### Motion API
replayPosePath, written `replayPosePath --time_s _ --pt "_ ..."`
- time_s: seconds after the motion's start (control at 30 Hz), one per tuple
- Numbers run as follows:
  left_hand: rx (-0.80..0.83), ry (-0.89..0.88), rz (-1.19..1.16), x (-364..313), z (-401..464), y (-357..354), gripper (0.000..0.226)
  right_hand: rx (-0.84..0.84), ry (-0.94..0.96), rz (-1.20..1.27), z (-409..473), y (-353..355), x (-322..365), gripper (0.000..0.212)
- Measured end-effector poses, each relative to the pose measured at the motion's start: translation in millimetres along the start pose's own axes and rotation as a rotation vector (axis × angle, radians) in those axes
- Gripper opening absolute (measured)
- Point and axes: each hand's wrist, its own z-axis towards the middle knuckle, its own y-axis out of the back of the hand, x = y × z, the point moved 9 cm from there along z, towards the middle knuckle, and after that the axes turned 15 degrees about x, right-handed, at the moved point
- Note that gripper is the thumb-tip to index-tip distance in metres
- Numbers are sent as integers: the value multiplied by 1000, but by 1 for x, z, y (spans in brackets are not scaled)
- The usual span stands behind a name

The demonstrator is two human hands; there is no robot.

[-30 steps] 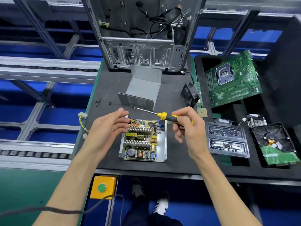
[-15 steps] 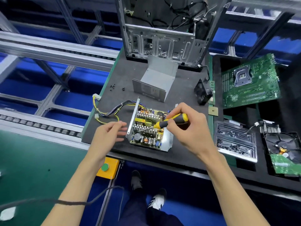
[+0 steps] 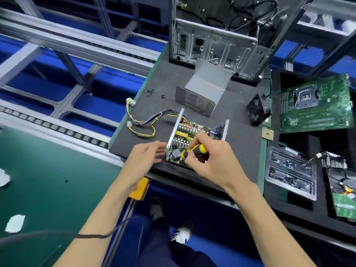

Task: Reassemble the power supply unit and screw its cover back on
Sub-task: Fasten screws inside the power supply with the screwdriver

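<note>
The open power supply unit (image 3: 185, 134) lies on the dark mat, its circuit board and heatsinks exposed, with a yellow and blue cable bundle (image 3: 143, 123) trailing left. My right hand (image 3: 209, 159) grips a yellow and black screwdriver (image 3: 194, 150) whose tip points down into the board's near left corner. My left hand (image 3: 143, 158) rests with straight fingers against the unit's left wall. The grey metal cover (image 3: 204, 89) stands behind the unit. Several small black screws (image 3: 154, 93) lie on the mat to the cover's left.
A bare computer case (image 3: 215, 35) stands at the back of the mat. To the right are a black fan (image 3: 259, 109), a green motherboard (image 3: 316, 105), a clear tray of screws (image 3: 290, 171) and a hard drive (image 3: 342, 191). A green conveyor (image 3: 48, 180) lies left.
The screwdriver has swung from level above the unit to pointing down into its near left corner. My left hand has slid from the unit's top to its left wall. The view shifted left.
</note>
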Motion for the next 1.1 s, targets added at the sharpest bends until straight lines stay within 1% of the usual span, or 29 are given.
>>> replayPosePath --time_s 0.1,0.23,0.5,1.1 --pt "4 -9 -1 1 0 1 35 -11 9 -33 -1 -3 3 9" --pt "8 -11 -2 2 -2 0 35 -34 0 -88 -1 -5 5 11" --pt "21 -23 0 -3 -10 -4 33 -20 -48 -108 2 -10 4 13" --pt "40 -26 33 -7 -14 -7 32 5 -54 -126 1 -12 6 11"
